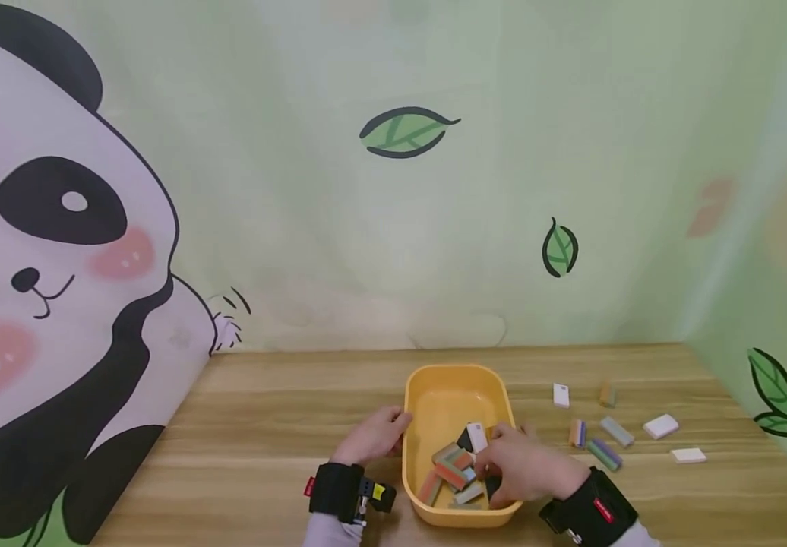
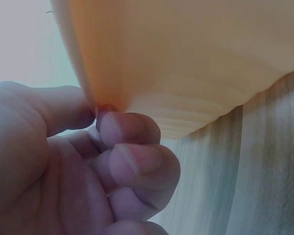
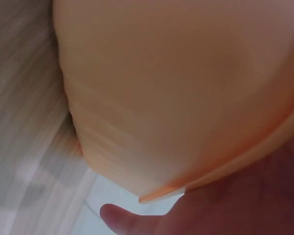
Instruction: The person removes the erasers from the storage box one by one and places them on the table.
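Observation:
A yellow plastic bin [image 1: 458,384] stands on the table with several small striped, grey and white blocks [image 1: 451,475] heaped in its near end. My left hand [image 1: 374,437] pinches the bin's left rim between thumb and fingers; the left wrist view shows the bin wall [image 2: 186,63] beside the fingertips. Over the right rim reaches my right hand [image 1: 526,463], its fingers down among the blocks. A white block [image 1: 477,437] and a dark block [image 1: 494,486] are at its fingertips; whether it grips one is hidden. The right wrist view shows mainly the bin's outer wall [image 3: 161,88].
Right of the bin, loose blocks lie scattered on the wooden table [image 1: 284,403]: white ones [image 1: 661,426], a grey one [image 1: 617,431], a green and purple one [image 1: 604,453] and others. Behind rises a wall [image 1: 298,190] printed with a panda and leaves.

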Demonstrator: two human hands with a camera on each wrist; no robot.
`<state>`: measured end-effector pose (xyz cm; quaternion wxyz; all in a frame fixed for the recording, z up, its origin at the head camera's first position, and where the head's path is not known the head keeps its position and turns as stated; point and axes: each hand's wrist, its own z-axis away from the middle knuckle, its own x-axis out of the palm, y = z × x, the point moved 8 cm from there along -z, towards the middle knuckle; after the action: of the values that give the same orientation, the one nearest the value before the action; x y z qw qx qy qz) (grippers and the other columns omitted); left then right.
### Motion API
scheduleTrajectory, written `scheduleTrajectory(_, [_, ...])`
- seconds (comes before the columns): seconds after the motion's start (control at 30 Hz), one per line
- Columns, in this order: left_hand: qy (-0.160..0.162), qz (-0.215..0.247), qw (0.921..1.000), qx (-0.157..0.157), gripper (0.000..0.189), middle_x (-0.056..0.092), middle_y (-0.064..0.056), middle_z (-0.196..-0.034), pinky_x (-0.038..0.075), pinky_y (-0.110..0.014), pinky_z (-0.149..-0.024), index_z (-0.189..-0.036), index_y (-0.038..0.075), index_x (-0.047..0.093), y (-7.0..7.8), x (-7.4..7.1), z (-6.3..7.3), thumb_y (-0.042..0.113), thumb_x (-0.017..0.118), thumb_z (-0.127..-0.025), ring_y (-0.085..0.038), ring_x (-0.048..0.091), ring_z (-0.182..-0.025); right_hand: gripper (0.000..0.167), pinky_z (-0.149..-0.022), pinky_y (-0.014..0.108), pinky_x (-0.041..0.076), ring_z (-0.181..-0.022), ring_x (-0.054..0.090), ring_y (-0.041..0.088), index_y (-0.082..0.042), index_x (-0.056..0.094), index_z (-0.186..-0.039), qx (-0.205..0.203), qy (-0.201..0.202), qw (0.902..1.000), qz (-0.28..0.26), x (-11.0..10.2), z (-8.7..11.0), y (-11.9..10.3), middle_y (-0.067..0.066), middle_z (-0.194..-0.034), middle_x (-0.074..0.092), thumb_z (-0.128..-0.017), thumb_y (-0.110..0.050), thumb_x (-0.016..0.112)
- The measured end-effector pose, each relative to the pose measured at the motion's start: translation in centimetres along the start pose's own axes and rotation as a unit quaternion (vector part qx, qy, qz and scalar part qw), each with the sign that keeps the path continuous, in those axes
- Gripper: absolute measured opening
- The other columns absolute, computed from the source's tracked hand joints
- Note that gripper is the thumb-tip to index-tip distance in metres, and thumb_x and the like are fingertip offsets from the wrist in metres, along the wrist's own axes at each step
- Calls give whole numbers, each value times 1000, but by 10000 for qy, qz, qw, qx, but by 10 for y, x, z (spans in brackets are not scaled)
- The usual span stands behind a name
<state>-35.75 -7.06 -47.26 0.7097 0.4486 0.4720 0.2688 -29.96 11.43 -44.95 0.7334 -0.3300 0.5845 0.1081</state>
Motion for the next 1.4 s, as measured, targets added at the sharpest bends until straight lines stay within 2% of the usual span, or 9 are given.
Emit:
scheduleTrajectory(0.07, [0, -6, 10000, 1, 33, 47, 1, -70, 42, -26, -63, -102, -2, 61, -3, 0, 2, 24, 43, -111, -13, 48, -64, 29, -95, 67, 32, -100, 44, 15, -30, 72, -88, -25, -46, 10000, 41, 4, -1, -2, -12, -77, 55, -70, -24, 94])
scheduleTrajectory(0.2, [-4, 16, 10000, 28, 33, 47, 2, -69, 41, -26, -61, -100, -3, 61, -5, 2, 4, 23, 43, -111, -12, 47, -62, 27, -105, 75, 28, -105, 47, 20, -27, 71, -86, 266, -224, 9994, 75, 9, -3, -1, -12, -81, 58, -71, -21, 93])
scheduleTrajectory(0.3, [12, -8, 10000, 59, 33, 47, 2, -68, 40, -25, -60, -99, -4, 60, -4, 2, 3, 22, 42, -111, -12, 46, -61, 27, -106, 74, 29, -106, 49, 22, -24, 71, -86, 477, -213, 9984, 198, 8, -4, 1, -10, -87, 61, -69, -19, 92])
scheduleTrajectory(0.5, [44, -77, 9999, 94, 33, 47, 2, -67, 39, -25, -60, -98, -5, 60, -2, 1, -2, 21, 43, -110, -12, 45, -60, 33, -93, 61, 37, -103, 49, 20, -27, 72, -94, 387, -70, 9984, 401, 6, -5, 2, -11, -90, 64, -68, -21, 92])
scheduleTrajectory(0.67, [-15, 32, 9999, 109, 33, 47, 2, -68, 39, -24, -59, -97, -4, 59, -2, 3, -3, 20, 43, -110, -11, 45, -60, 29, -81, 41, 40, -95, 46, 15, -25, 70, -88, 98, 16, 9997, 244, 6, -6, 3, -12, -83, 58, -68, -20, 90])
scheduleTrajectory(0.83, [6, 27, 10000, 37, 32, 48, 1, -69, 40, -25, -60, -98, -4, 60, -2, 2, -2, 21, 43, -110, -12, 46, -61, 26, -72, 25, 37, -88, 44, 9, -24, 69, -85, -336, 222, 9992, 46, 3, -4, 1, -10, -86, 56, -67, -18, 87])
scheduleTrajectory(0.93, [16, 13, 10000, 15, 32, 48, 1, -69, 40, -26, -60, -98, -4, 60, -3, 1, -1, 22, 43, -110, -12, 46, -61, 26, -71, 24, 37, -86, 46, 8, -24, 69, -86, -396, 277, 9988, 23, 1, -3, 1, -9, -90, 57, -67, -17, 85])
scheduleTrajectory(1.2, [-20, 49, 10000, 46, 33, 47, 1, -69, 39, -25, -59, -98, -4, 59, -2, 2, -4, 21, 42, -111, -12, 45, -60, 27, -69, 25, 39, -80, 44, 7, -24, 67, -91, -234, 195, 9993, -210, 1, -3, 4, -7, -93, 56, -72, -15, 85])
scheduleTrajectory(1.4, [-33, 75, 9999, 80, 33, 47, 1, -70, 39, -25, -59, -100, -3, 60, 0, 1, -3, 22, 43, -111, -12, 45, -61, 26, -66, 25, 40, -76, 45, 8, -21, 67, -96, -168, 215, 9996, -98, 1, -6, 5, -4, -93, 56, -76, -18, 84])
